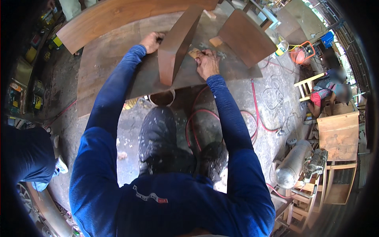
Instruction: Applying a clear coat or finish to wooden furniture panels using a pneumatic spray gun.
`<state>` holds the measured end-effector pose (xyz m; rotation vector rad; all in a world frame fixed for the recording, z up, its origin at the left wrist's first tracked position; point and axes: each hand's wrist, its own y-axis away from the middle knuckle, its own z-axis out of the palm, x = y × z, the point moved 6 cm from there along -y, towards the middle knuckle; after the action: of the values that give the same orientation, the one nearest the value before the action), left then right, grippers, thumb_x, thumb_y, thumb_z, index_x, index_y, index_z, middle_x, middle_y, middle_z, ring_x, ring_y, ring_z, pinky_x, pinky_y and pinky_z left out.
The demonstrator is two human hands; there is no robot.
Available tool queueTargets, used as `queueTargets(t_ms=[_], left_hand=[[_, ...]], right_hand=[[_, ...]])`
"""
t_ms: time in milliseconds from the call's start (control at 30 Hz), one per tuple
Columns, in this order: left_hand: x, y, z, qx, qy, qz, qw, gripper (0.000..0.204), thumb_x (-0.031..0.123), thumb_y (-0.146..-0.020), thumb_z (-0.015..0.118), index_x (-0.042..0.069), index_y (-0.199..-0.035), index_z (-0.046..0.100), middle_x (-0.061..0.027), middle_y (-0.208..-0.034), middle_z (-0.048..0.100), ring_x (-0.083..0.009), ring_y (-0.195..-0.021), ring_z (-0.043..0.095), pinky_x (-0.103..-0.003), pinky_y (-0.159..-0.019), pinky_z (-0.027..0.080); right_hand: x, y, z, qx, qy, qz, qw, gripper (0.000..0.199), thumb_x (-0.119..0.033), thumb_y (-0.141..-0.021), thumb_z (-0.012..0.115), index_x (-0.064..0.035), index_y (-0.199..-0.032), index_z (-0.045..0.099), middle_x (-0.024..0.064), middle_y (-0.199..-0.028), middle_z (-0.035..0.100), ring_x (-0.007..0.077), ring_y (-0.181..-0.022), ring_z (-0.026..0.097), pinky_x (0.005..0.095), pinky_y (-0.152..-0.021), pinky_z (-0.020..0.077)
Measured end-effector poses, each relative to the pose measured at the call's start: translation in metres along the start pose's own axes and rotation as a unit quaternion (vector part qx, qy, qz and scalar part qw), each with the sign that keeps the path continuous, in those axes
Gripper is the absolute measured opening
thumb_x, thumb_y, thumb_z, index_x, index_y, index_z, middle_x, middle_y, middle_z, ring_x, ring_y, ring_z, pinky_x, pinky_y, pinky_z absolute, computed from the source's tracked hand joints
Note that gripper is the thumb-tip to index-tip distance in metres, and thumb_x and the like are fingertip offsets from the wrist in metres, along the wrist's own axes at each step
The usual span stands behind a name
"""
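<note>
A brown tapered wooden piece (177,41) stands on the dark wooden tabletop (106,75), between my two hands. My left hand (152,42) is at its left side with the fingers curled; a dark patch shows at the fingertips, and what they hold, if anything, is hidden. On the other side, my right hand (208,64) is closed on a small tan block (195,53), close to the piece's right face. A second brown wooden piece (248,37) lies to the right, beside another small tan block (216,41).
A long brown board (130,17) spans the table's far side. Below the front edge are a bucket (162,98) and a red hose (203,110). A metal tank (293,164) stands at the right. One person (327,93) crouches at far right; another person's leg (29,154) is at left.
</note>
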<state>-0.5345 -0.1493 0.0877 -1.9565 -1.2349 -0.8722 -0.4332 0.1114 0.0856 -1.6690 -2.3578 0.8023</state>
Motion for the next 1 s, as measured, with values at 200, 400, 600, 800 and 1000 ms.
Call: queueTargets(t_ms=[200,400,600,800,1000], left_hand=[[0.058,0.210,-0.032,0.456,0.035,0.088,0.885,0.022,-0.003,-0.096,0.054,-0.003,-0.109,0.072,-0.0178,-0.103,0.074,-0.0233,-0.101,0.071,-0.033,-0.088,0.053],[0.169,0.253,0.127,0.195,0.030,0.232,0.952,0.015,-0.005,-0.085,0.062,-0.001,-0.096,0.071,-0.0177,-0.091,0.072,-0.0333,-0.086,0.071,-0.039,-0.079,0.055],[0.154,0.191,0.125,0.345,-0.091,0.132,0.925,0.019,0.006,-0.086,0.061,-0.002,-0.100,0.072,-0.0222,-0.093,0.071,-0.0417,-0.090,0.068,-0.047,-0.080,0.055],[0.163,0.146,0.185,0.245,-0.328,0.088,0.908,0.049,0.045,-0.079,0.075,0.002,-0.101,0.075,-0.0196,-0.107,0.071,-0.0360,-0.106,0.060,-0.046,-0.090,0.048],[0.170,0.123,0.214,0.280,-0.396,0.054,0.873,0.058,0.060,-0.079,0.071,0.008,-0.103,0.077,-0.0164,-0.105,0.068,-0.0352,-0.107,0.054,-0.048,-0.093,0.038]], right_hand=[[-0.005,0.037,-0.013,-0.028,0.082,0.071,0.994,0.027,-0.022,-0.087,0.068,-0.0111,-0.111,0.072,0.0121,-0.120,0.060,0.0366,-0.119,0.052,0.0561,-0.093,0.0436],[-0.020,0.052,-0.030,-0.035,0.157,0.110,0.981,0.026,-0.028,-0.087,0.067,-0.0111,-0.105,0.075,0.0140,-0.116,0.061,0.0365,-0.113,0.054,0.0539,-0.092,0.0449],[-0.046,0.090,-0.046,0.011,0.068,0.187,0.980,0.034,-0.034,-0.090,0.067,-0.0029,-0.101,0.075,0.0210,-0.117,0.061,0.0403,-0.117,0.053,0.0548,-0.097,0.0436],[-0.010,0.249,-0.134,0.178,-0.073,0.121,0.974,0.028,-0.011,-0.088,0.069,-0.0012,-0.115,0.070,0.0191,-0.124,0.064,0.0409,-0.115,0.058,0.0491,-0.103,0.0444],[0.038,0.533,-0.172,0.196,0.139,0.417,0.877,0.041,-0.001,-0.086,0.061,-0.0014,-0.127,0.062,0.0201,-0.112,0.058,0.0377,-0.108,0.055,0.0454,-0.096,0.0454]])
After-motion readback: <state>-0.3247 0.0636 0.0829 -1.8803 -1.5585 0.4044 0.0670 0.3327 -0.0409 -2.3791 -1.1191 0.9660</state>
